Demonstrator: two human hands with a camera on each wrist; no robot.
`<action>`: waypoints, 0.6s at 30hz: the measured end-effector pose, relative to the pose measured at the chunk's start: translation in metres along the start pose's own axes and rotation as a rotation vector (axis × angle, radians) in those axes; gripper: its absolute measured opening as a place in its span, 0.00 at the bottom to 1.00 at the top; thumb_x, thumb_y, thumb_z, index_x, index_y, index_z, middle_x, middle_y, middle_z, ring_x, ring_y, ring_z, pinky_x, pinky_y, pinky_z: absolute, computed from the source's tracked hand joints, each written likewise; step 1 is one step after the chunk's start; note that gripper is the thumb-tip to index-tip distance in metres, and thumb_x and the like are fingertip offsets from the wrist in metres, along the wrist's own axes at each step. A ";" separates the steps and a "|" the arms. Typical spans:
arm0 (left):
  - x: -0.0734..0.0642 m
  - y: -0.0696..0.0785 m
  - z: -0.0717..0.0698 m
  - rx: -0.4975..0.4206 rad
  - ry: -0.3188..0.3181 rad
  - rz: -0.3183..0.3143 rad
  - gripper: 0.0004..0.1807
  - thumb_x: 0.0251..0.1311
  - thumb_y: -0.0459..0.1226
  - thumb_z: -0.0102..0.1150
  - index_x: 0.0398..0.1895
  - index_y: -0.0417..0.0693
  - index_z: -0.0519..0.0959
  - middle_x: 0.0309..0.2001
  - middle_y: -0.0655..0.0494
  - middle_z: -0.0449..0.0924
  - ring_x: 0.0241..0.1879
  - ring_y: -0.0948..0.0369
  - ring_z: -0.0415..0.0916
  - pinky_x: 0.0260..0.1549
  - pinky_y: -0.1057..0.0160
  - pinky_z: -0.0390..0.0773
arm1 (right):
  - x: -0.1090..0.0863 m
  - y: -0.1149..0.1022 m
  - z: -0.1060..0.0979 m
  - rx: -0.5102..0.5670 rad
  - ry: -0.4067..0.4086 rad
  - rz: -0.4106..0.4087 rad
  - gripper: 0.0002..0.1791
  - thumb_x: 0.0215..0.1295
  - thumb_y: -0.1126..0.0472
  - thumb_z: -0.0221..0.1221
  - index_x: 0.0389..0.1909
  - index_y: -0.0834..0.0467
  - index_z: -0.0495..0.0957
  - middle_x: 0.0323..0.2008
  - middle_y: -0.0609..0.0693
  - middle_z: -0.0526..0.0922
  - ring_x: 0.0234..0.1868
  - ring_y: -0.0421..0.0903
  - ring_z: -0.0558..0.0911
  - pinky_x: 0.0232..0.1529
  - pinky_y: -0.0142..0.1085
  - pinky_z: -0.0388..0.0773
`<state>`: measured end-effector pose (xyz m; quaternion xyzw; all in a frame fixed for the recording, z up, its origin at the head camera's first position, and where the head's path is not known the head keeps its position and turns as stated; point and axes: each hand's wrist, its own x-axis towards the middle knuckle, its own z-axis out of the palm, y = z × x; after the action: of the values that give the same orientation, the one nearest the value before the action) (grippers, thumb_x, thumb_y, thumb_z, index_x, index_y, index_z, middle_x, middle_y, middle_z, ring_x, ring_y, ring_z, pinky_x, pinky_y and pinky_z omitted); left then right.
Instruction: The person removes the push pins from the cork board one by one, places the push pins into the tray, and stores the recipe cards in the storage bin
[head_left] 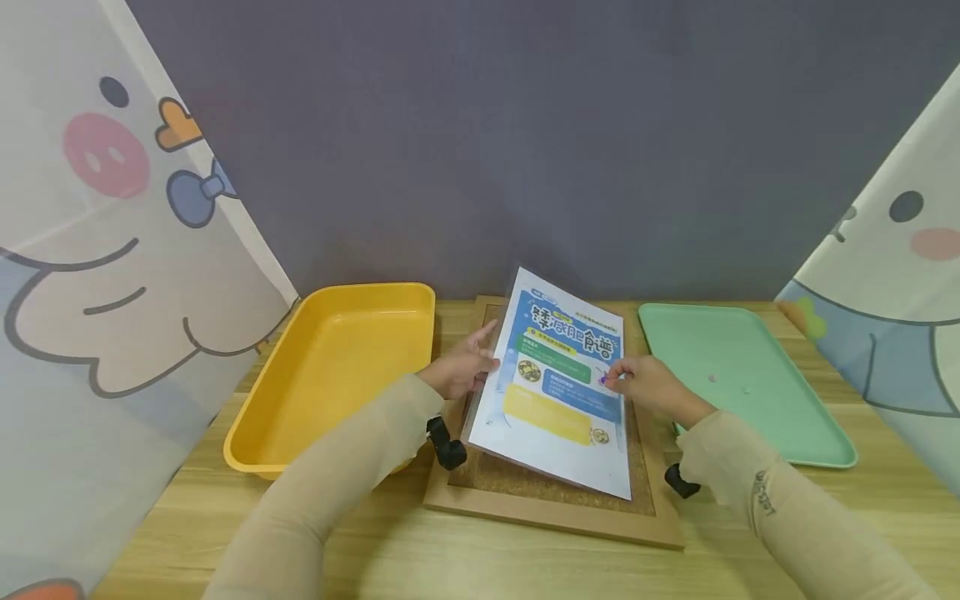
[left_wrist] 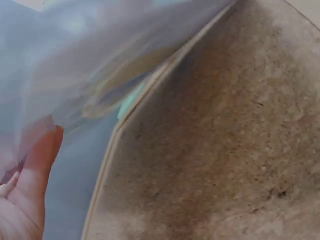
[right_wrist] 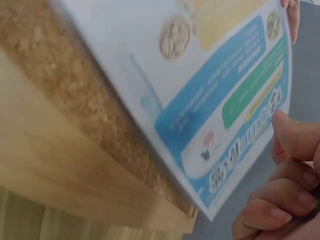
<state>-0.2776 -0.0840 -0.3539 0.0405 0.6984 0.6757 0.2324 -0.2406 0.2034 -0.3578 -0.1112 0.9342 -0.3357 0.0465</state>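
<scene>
My left hand (head_left: 462,367) pinches the left edge of a laminated poster (head_left: 555,375) with blue, green and yellow text panels, its thumb lying over the front. The poster slants, raised off a wood-framed cork board (head_left: 540,485). In the left wrist view, bare cork (left_wrist: 215,130) shows under the clear sheet edge. At the poster's right side, my right hand (head_left: 651,385) pinches a small purple push pin (head_left: 603,379) between thumb and forefinger. That pin is hidden in the right wrist view, where the right hand (right_wrist: 285,185) has its other fingers curled.
A deep yellow tray (head_left: 234,442) stands left of the board. On the right lies a shallow green tray (head_left: 780,417) with a couple of tiny pale pieces (head_left: 712,379) in it. A grey partition (head_left: 480,150) rises behind the wooden table (head_left: 420,554), with printed cartoon panels at both sides.
</scene>
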 end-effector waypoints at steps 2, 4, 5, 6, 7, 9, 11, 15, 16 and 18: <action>-0.002 0.002 -0.003 -0.021 -0.013 0.007 0.42 0.68 0.23 0.43 0.77 0.64 0.43 0.52 0.38 0.78 0.33 0.56 0.82 0.37 0.54 0.81 | -0.001 0.001 -0.002 0.010 0.003 0.006 0.07 0.65 0.66 0.58 0.30 0.66 0.77 0.25 0.52 0.74 0.24 0.44 0.66 0.26 0.37 0.63; -0.005 0.004 -0.005 -0.039 -0.026 0.015 0.42 0.68 0.23 0.42 0.77 0.65 0.43 0.55 0.37 0.76 0.36 0.55 0.82 0.40 0.52 0.81 | -0.003 0.003 -0.004 0.024 0.012 0.010 0.07 0.65 0.66 0.58 0.30 0.67 0.77 0.28 0.53 0.77 0.25 0.45 0.67 0.26 0.37 0.63; -0.007 0.006 -0.005 -0.049 -0.030 0.017 0.41 0.69 0.23 0.42 0.77 0.66 0.43 0.56 0.38 0.76 0.37 0.54 0.82 0.41 0.52 0.80 | -0.004 0.004 -0.005 0.032 0.016 0.012 0.07 0.65 0.66 0.58 0.30 0.67 0.77 0.29 0.54 0.77 0.26 0.45 0.67 0.26 0.38 0.63; -0.008 0.007 -0.006 -0.060 -0.034 0.022 0.41 0.69 0.23 0.42 0.77 0.67 0.44 0.56 0.38 0.75 0.38 0.54 0.82 0.42 0.52 0.80 | -0.005 0.006 -0.006 0.034 0.018 0.010 0.07 0.64 0.66 0.58 0.29 0.68 0.77 0.30 0.55 0.78 0.25 0.45 0.66 0.26 0.38 0.63; -0.010 0.008 -0.007 -0.062 -0.035 0.031 0.41 0.69 0.23 0.42 0.77 0.67 0.44 0.57 0.37 0.75 0.39 0.53 0.82 0.43 0.51 0.80 | -0.006 0.007 -0.007 0.039 0.018 0.008 0.07 0.64 0.66 0.57 0.30 0.68 0.77 0.31 0.56 0.79 0.25 0.46 0.66 0.26 0.38 0.63; -0.014 0.012 -0.008 -0.069 -0.038 0.049 0.41 0.69 0.23 0.42 0.77 0.67 0.44 0.57 0.38 0.75 0.40 0.53 0.82 0.44 0.51 0.79 | -0.007 0.010 -0.009 0.042 0.016 0.014 0.07 0.64 0.66 0.57 0.31 0.68 0.77 0.34 0.58 0.81 0.27 0.46 0.67 0.26 0.38 0.64; -0.017 0.015 -0.009 -0.072 -0.042 0.073 0.42 0.69 0.23 0.43 0.77 0.67 0.44 0.57 0.37 0.75 0.41 0.53 0.82 0.44 0.51 0.79 | -0.008 0.012 -0.012 0.041 0.013 0.013 0.08 0.65 0.65 0.57 0.31 0.68 0.77 0.37 0.60 0.82 0.28 0.46 0.68 0.27 0.38 0.65; -0.026 0.020 -0.009 -0.072 -0.045 0.114 0.43 0.67 0.22 0.44 0.77 0.67 0.45 0.56 0.37 0.76 0.39 0.54 0.83 0.43 0.52 0.80 | -0.011 0.015 -0.016 0.030 0.029 -0.014 0.09 0.65 0.64 0.58 0.30 0.67 0.77 0.31 0.57 0.81 0.29 0.45 0.68 0.28 0.38 0.66; -0.028 0.021 -0.009 -0.070 -0.041 0.121 0.43 0.67 0.22 0.44 0.77 0.67 0.45 0.55 0.37 0.77 0.38 0.55 0.83 0.42 0.53 0.80 | -0.012 0.016 -0.017 0.030 0.032 -0.023 0.09 0.64 0.64 0.58 0.29 0.67 0.77 0.30 0.56 0.81 0.28 0.45 0.68 0.28 0.38 0.66; -0.032 0.023 -0.009 -0.067 -0.029 0.136 0.43 0.67 0.22 0.44 0.77 0.67 0.46 0.52 0.38 0.79 0.37 0.56 0.82 0.39 0.57 0.81 | -0.013 0.017 -0.018 0.024 0.040 -0.031 0.08 0.64 0.65 0.58 0.30 0.67 0.77 0.29 0.56 0.80 0.28 0.45 0.69 0.28 0.38 0.67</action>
<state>-0.2590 -0.1025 -0.3239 0.0896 0.6677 0.7121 0.1973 -0.2337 0.2306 -0.3545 -0.1185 0.9290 -0.3499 0.0241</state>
